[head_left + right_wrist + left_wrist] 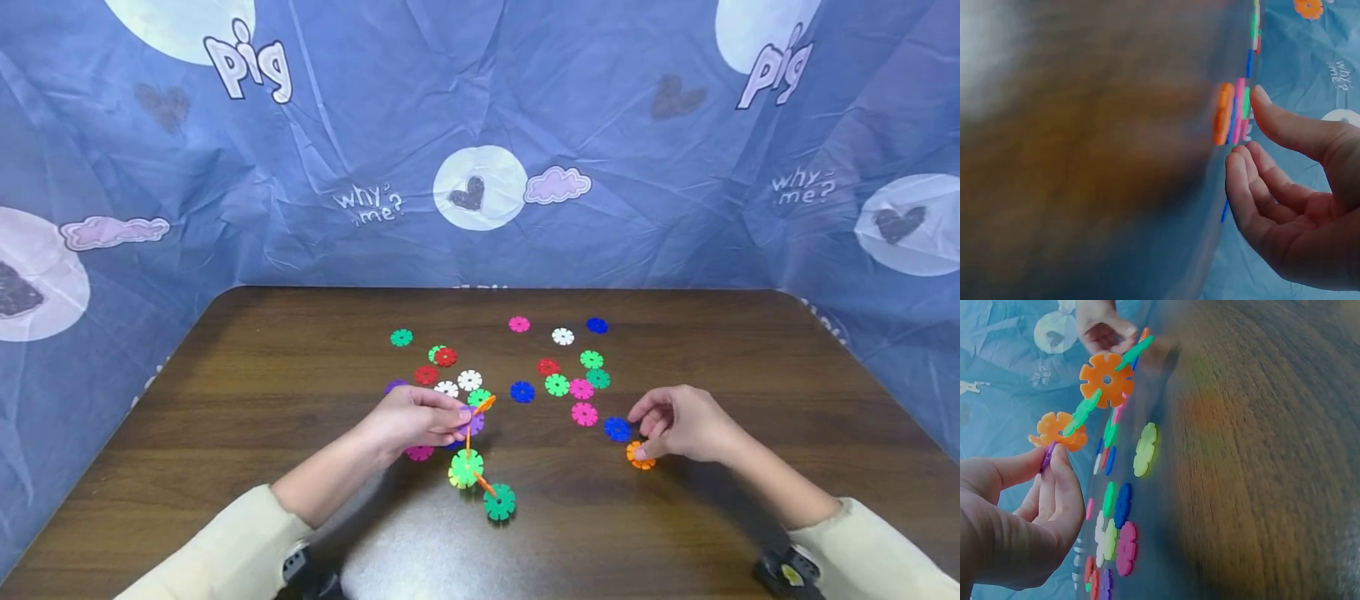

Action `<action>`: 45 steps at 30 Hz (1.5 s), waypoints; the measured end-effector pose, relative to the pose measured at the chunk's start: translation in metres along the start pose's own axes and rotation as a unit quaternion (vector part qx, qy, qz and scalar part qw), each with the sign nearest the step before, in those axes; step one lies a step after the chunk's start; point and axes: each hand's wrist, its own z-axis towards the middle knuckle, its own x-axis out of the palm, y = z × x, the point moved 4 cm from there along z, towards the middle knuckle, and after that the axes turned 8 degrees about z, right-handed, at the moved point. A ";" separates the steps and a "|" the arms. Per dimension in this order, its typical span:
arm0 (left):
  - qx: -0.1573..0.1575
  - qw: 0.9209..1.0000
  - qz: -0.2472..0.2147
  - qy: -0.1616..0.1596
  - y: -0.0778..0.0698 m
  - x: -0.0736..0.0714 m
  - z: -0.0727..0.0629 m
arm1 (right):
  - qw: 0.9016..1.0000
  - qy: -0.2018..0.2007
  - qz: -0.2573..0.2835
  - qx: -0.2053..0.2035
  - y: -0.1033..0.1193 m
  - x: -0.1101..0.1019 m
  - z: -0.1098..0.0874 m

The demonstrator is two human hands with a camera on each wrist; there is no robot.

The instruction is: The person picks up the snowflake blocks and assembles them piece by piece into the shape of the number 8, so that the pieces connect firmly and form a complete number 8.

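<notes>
My left hand pinches a purple notched plastic disc between thumb and fingers. From that disc hangs a chain of interlocked discs: an orange disc seen edge-on from above, a light green disc, another orange one, and a dark green disc at the low end. One more orange disc slots onto the purple one's far side. My right hand hovers at a loose orange disc, thumb and loosely bent fingers spread apart. In the right wrist view, a gap shows between them and nothing is held.
A blue disc lies just left of the right hand. Several loose pink, green, red, white and blue discs are scattered over the middle of the brown table. Behind it hangs a blue printed cloth.
</notes>
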 end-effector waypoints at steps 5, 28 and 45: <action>-0.008 1.000 -0.002 -0.002 0.001 -0.001 0.000 | 0.999 0.005 -0.036 0.014 -0.006 0.003 -0.007; -0.002 1.000 0.002 0.000 0.001 0.001 0.000 | 0.973 0.063 0.220 0.042 0.047 0.033 0.025; -0.003 0.999 0.038 -0.005 -0.002 0.005 0.001 | 0.939 0.051 0.338 0.037 0.094 0.060 0.051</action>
